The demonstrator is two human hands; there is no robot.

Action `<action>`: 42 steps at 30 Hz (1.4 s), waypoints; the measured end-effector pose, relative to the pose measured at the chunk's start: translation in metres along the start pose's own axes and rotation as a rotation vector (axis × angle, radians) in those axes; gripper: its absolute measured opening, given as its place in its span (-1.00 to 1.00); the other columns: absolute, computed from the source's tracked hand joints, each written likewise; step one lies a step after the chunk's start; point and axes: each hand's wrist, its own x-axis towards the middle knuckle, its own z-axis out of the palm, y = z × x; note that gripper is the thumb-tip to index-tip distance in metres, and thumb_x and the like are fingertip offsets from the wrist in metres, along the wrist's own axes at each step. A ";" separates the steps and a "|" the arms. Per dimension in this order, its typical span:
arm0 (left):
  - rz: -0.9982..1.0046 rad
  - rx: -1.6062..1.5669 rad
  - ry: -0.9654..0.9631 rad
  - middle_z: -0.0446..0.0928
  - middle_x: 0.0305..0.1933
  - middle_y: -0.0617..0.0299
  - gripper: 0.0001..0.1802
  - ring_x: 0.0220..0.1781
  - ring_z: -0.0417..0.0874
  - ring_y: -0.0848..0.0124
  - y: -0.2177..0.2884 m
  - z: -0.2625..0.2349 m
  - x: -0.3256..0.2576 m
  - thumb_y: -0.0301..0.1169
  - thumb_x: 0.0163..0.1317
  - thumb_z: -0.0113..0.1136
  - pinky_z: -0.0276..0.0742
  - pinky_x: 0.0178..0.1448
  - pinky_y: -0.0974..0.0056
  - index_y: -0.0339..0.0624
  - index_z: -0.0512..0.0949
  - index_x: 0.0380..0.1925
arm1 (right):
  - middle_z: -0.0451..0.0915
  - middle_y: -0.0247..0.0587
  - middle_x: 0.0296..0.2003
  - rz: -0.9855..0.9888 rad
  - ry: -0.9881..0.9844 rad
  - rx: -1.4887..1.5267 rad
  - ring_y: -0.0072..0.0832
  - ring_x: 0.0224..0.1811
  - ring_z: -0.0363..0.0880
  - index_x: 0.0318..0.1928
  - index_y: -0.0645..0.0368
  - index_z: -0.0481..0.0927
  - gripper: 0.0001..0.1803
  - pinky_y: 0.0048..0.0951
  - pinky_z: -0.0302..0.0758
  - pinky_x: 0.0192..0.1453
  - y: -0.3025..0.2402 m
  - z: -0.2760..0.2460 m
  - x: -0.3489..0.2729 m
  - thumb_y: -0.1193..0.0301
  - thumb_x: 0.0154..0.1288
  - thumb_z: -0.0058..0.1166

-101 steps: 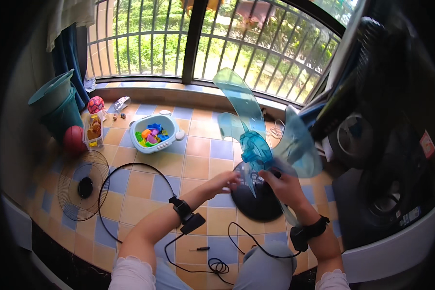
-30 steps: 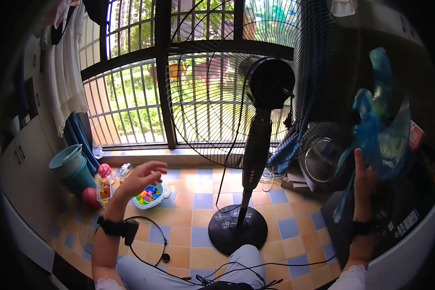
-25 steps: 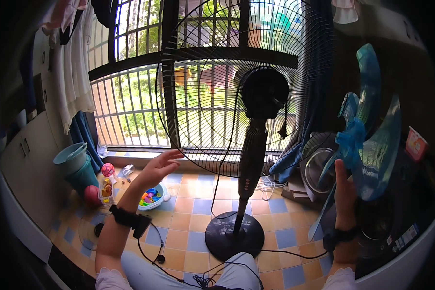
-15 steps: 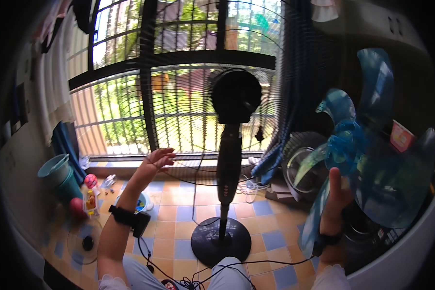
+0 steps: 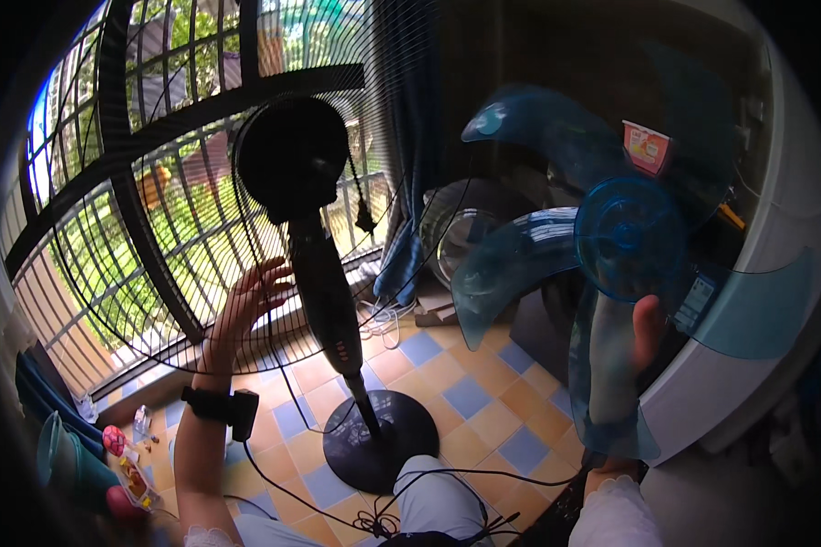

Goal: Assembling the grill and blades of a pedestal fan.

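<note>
Left of the black fan stand, the left hand is raised with fingers spread wide, laid against the wire fan guard. The stand's round base is set on the tiled floor. Right of the stand, a translucent blue fan blade is gripped from behind by the right hand.
</note>
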 end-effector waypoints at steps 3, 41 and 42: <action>-0.014 0.069 0.025 0.44 0.09 0.20 -0.41 0.09 0.49 0.37 -0.015 0.000 -0.011 0.00 0.27 -0.02 0.41 0.08 0.28 -0.17 0.30 0.16 | 0.40 -0.02 0.13 -0.174 0.233 -0.081 -0.34 0.15 0.39 0.10 0.38 0.38 -0.61 -0.42 0.27 0.26 0.011 0.026 -0.035 0.42 0.33 -0.07; -0.059 0.129 0.480 0.49 0.00 0.15 -0.44 -0.14 0.53 0.49 0.003 -0.034 -0.160 -0.15 0.26 0.06 0.45 -0.06 0.40 -0.13 0.26 0.21 | 0.47 -0.05 0.04 0.182 -0.011 0.357 -0.36 0.04 0.46 0.06 0.40 0.42 -0.64 -0.37 0.37 0.16 0.018 0.067 -0.126 0.47 0.31 -0.06; -0.050 0.177 0.418 0.42 0.09 0.18 -0.42 -0.04 0.51 0.44 0.011 -0.034 -0.148 -0.14 0.29 0.01 0.44 0.02 0.33 -0.03 0.17 0.26 | 0.47 -0.05 0.04 0.217 0.000 0.364 -0.36 0.04 0.46 0.06 0.40 0.42 -0.65 -0.37 0.38 0.16 0.014 0.068 -0.136 0.47 0.31 -0.06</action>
